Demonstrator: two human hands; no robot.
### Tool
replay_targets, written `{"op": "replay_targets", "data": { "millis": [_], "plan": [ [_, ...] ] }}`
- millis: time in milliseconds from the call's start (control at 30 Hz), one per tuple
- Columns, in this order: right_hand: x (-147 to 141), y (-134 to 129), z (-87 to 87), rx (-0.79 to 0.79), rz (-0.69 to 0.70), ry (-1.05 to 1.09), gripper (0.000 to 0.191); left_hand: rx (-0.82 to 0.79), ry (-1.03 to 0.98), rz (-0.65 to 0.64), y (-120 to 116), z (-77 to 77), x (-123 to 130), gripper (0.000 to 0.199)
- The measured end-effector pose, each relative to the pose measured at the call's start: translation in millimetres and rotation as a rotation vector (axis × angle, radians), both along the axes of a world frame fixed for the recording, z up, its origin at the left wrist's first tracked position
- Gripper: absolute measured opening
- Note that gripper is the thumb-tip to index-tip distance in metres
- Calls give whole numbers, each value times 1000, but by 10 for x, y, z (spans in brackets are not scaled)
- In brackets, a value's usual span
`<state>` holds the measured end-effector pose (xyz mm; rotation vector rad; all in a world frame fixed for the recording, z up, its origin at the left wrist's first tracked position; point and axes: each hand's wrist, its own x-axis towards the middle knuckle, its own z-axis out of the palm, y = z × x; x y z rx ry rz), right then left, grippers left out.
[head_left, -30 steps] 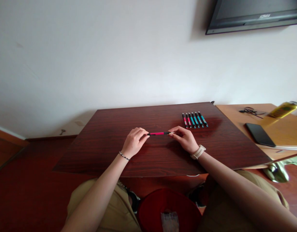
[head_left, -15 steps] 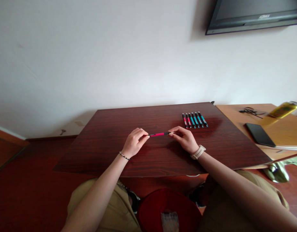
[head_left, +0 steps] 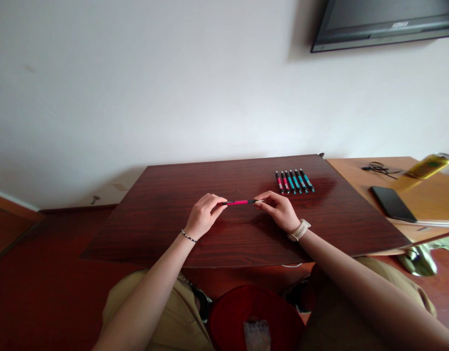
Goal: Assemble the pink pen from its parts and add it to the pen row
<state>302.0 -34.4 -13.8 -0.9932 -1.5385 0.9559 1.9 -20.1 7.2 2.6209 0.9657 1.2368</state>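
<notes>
A pink and black pen [head_left: 241,202] lies crosswise between my two hands, just above the dark wooden table [head_left: 195,178]. My left hand [head_left: 205,212] pinches its left end between thumb and fingers. At the other end, my right hand [head_left: 281,210] grips the black part with thumb and forefinger, and a pale tip pokes out there. Beyond my right hand lies a row of pens on the table: two pink pens [head_left: 282,183] on the left and several blue pens [head_left: 300,181] to their right.
On the light wooden table [head_left: 432,200] at the right are a black phone [head_left: 392,204], a black cable [head_left: 380,168] and a yellow can [head_left: 431,165]. A red bin-like container [head_left: 224,317] with a clear plastic bag [head_left: 257,335] is between my legs. A television [head_left: 385,27] hangs on the wall.
The pen's left end has risen slightly with my left hand, so the pen is closer to level. My right hand has barely moved, and the row of pens is unchanged.
</notes>
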Motion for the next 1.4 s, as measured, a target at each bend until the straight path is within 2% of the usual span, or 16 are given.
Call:
{"op": "replay_targets", "data": {
  "millis": [500, 767, 1400],
  "plan": [
    [0, 7, 0, -44, 35, 15, 41, -26, 43, 26, 2, -5, -7, 15],
    [-14, -7, 22, -64, 56, 36, 43, -61, 37, 13, -10, 13, 5, 28],
    [-5, -8, 9, -103, 61, 33, 42, -35, -19, 74, -26, 3, -2, 14]
  ]
}}
